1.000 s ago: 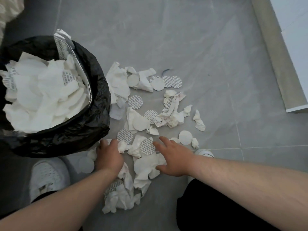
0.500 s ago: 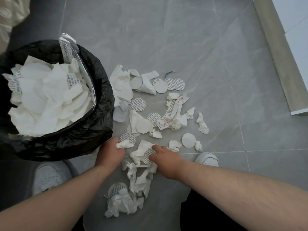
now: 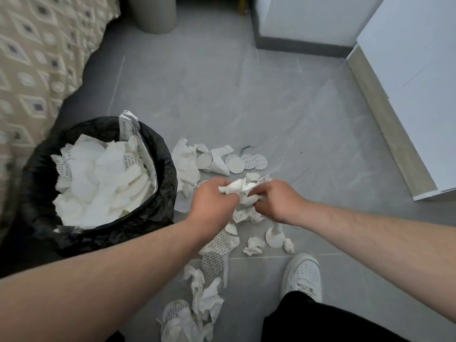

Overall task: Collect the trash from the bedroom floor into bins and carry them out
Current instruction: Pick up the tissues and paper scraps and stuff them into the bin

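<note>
A bin lined with a black bag (image 3: 162, 169) stands at the left, heaped with white paper scraps. White crumpled tissues and round printed discs (image 3: 256, 161) lie scattered on the grey floor right of it. My left hand (image 3: 212, 201) and my right hand (image 3: 276, 201) are raised above the pile, side by side, and together grip a bunch of crumpled white tissue (image 3: 243, 193). More tissue scraps (image 3: 204, 299) and discs (image 3: 213, 264) lie below my forearms, partly hidden.
A patterned bedspread (image 3: 37, 60) hangs at the left. A grey round bin (image 3: 154, 13) stands at the back. White furniture (image 3: 417, 82) with a wooden base runs along the right. My white shoe (image 3: 303, 275) is planted beside the scraps.
Both hands have gathered tissue off the floor and lifted it, coming together. The camera has risen, showing more of the room.
</note>
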{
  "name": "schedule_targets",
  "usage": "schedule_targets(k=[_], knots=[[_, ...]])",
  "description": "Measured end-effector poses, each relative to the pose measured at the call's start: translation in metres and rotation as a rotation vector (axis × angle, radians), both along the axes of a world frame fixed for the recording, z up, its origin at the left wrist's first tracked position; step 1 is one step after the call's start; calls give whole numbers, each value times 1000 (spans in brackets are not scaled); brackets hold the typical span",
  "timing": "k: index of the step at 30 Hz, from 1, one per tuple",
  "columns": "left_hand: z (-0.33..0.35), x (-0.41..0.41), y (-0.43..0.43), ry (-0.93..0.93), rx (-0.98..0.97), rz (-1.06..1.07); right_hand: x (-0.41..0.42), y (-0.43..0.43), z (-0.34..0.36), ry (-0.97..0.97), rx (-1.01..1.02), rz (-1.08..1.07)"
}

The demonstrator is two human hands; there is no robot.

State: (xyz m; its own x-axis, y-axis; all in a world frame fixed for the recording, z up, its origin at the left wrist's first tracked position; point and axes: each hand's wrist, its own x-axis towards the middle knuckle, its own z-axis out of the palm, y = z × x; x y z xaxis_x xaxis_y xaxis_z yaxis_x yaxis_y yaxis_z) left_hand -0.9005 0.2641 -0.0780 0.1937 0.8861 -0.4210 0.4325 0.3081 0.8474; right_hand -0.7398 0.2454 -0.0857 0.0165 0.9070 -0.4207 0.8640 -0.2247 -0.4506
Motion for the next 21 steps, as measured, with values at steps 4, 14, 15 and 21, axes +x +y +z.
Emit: schedule_targets(k=[4, 14, 15, 21], knots=[[90, -13, 46, -74, 166, -52, -10, 18, 55, 115, 97, -165], [93, -203, 47, 328, 386, 64, -99, 61, 79, 423, 145, -302], [76, -214, 44, 372, 380, 60, -108, 65, 76, 456, 128, -315], [14, -237, 51, 743, 369, -365, -139, 78, 64, 579, 51, -321]])
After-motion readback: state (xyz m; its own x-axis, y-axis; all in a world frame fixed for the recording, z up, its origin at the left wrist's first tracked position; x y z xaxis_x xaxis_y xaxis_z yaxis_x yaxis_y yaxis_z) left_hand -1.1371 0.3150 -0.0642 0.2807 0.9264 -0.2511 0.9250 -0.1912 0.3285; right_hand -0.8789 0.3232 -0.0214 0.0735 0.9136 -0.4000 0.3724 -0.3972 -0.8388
